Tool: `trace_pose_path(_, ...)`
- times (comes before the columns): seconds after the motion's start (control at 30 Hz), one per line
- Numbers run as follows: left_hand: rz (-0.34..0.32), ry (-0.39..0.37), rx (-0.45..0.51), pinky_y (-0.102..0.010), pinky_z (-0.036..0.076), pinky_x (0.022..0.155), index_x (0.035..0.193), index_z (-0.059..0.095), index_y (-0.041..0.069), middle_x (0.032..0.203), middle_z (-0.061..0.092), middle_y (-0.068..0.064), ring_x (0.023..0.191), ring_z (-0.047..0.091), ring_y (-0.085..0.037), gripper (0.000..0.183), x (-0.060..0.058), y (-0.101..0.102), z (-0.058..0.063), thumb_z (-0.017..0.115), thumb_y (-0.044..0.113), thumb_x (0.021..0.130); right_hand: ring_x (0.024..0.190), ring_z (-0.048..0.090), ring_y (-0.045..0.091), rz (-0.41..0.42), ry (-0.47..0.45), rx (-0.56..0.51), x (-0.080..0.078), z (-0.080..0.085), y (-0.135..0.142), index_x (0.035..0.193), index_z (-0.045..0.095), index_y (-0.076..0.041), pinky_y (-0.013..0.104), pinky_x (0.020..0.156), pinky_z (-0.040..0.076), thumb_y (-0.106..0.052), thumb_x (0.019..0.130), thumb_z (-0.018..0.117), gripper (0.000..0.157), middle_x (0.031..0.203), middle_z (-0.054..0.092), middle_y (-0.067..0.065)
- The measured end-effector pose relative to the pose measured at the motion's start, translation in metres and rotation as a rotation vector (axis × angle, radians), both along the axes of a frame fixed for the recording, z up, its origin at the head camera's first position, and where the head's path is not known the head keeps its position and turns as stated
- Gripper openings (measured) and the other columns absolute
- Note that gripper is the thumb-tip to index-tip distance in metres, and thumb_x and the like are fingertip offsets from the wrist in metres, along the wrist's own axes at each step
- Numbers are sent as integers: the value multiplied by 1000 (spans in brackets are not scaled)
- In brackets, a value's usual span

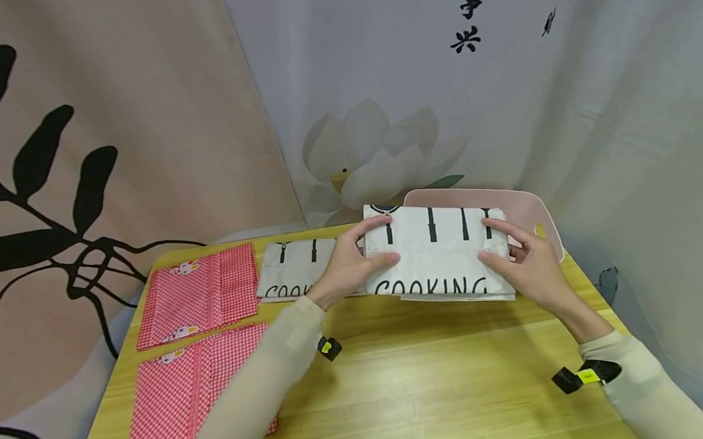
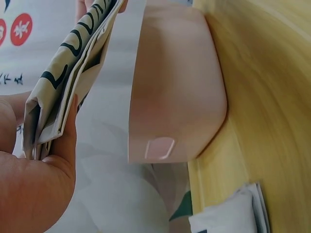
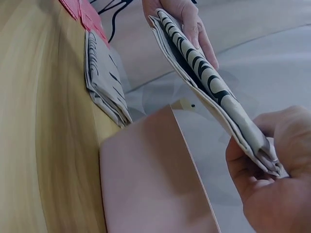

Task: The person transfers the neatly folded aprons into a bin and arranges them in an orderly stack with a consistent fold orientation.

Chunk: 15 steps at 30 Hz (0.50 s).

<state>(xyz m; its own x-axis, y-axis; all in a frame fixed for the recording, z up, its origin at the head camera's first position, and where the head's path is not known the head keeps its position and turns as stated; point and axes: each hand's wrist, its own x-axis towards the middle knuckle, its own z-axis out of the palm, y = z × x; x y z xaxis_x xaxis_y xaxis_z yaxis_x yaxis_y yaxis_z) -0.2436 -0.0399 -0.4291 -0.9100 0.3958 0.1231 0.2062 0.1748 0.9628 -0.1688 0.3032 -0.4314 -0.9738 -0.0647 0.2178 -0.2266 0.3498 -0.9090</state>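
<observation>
Both hands hold up a folded white cloth (image 1: 437,254) printed with black utensil handles and the word COOKING. My left hand (image 1: 354,257) grips its left end and my right hand (image 1: 528,261) its right end, each with the thumb on the near face and fingers partly behind. The right wrist view shows the cloth (image 3: 204,82) edge-on, with several layers stacked. It is raised off the table, in front of and above a pink plastic bin (image 1: 511,203), which it partly hides. A similar folded white cloth (image 1: 293,269) lies to the left, partly behind my left hand.
Two red checked folded cloths with rabbit prints, one farther back (image 1: 199,293) and one nearer (image 1: 180,398), lie on the left side of the wooden table (image 1: 439,385). My left forearm covers part of the nearer one. A printed curtain (image 1: 377,73) hangs behind the table.
</observation>
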Motion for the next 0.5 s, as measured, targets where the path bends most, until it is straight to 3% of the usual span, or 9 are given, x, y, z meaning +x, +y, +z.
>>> trace_pose_path(0.1,-5,-4,-20,-38,55,115,157,67,30,165,62,2,117,68,-12,69,-4,8,2,92,12,95,98,78,-2,-15,-21,6,-1,1,7,165,57,-10,25,75,70,-9,106,79,63,150,56,14)
trace_pose_path(0.3,-36,-20,-14,-42,58,113,158,66,29,165,61,-2,114,71,-21,67,-10,23,7,90,11,97,94,80,-1,-37,-50,-15,-3,5,20,165,57,-11,24,72,69,-9,106,80,63,135,63,-1)
trace_pose_path(0.4,-42,-6,-35,-47,52,127,159,64,26,167,61,-1,143,64,-22,69,-14,30,9,90,12,97,92,80,-1,-55,-58,-4,-4,7,25,165,58,-12,23,71,68,-11,106,79,63,133,65,-7)
trace_pose_path(0.5,-41,8,-66,-52,39,139,161,63,24,171,58,2,164,48,-24,70,-18,37,10,90,13,97,92,79,-2,-63,-67,17,-6,8,30,165,58,-14,23,71,68,-13,107,79,62,136,62,-10)
